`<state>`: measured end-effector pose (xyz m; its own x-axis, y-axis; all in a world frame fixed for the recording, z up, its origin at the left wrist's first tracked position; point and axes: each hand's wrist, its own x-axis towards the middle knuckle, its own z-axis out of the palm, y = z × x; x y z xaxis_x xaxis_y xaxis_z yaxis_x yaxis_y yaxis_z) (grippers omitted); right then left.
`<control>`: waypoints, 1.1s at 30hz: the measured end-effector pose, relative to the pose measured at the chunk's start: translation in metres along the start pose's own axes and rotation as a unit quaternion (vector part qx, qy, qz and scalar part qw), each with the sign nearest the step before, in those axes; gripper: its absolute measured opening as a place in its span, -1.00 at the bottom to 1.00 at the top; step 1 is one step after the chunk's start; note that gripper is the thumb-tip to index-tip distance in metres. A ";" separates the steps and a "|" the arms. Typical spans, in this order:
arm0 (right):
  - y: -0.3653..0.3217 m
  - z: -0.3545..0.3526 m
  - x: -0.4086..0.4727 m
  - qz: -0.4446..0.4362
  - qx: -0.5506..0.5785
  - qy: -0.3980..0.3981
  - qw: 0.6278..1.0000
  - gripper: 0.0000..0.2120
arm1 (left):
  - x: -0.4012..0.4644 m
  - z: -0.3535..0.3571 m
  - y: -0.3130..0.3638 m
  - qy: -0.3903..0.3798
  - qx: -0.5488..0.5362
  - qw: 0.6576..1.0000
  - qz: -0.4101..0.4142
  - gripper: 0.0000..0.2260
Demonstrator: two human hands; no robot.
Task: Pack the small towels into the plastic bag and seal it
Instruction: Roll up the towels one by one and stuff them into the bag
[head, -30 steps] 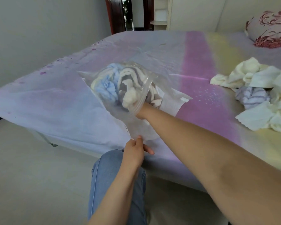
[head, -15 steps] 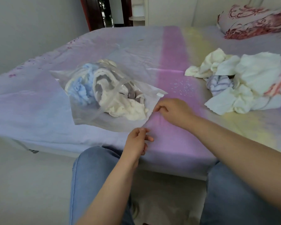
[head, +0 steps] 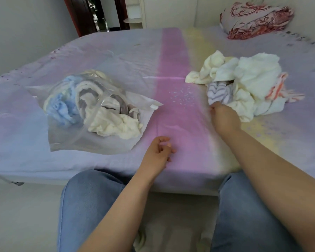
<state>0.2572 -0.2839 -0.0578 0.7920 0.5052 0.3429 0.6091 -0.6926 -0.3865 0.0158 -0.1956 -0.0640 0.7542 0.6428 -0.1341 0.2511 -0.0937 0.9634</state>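
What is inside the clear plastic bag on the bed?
The plastic bag holds a blue towel, a grey-and-cream striped towel and a cream towel near its mouth. Anything beneath these is covered.

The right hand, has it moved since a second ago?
Yes. The right hand was inside the plastic bag; it has moved right across the bed to the loose towel pile, reaching the striped towel.

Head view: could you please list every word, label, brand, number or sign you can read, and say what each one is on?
None can be read.
Plastic bag: a small white tab at its corner, no legible print.
Pillow: red swirl pattern only, no letters.
Bedsheet: white specks, no text.
Loose towels: stripes only.
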 end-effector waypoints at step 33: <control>-0.174 -0.010 -0.111 0.093 0.622 -0.333 0.703 -0.58 | -0.030 -0.079 -0.002 -0.083 -0.047 0.986 0.135 -0.56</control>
<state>0.0625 -0.2248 -0.0201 0.4555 0.8808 -0.1292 -0.2690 -0.0022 -0.9631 -0.0554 -0.1546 -0.0437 0.8772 0.4692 0.1017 -0.0246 -0.1676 0.9855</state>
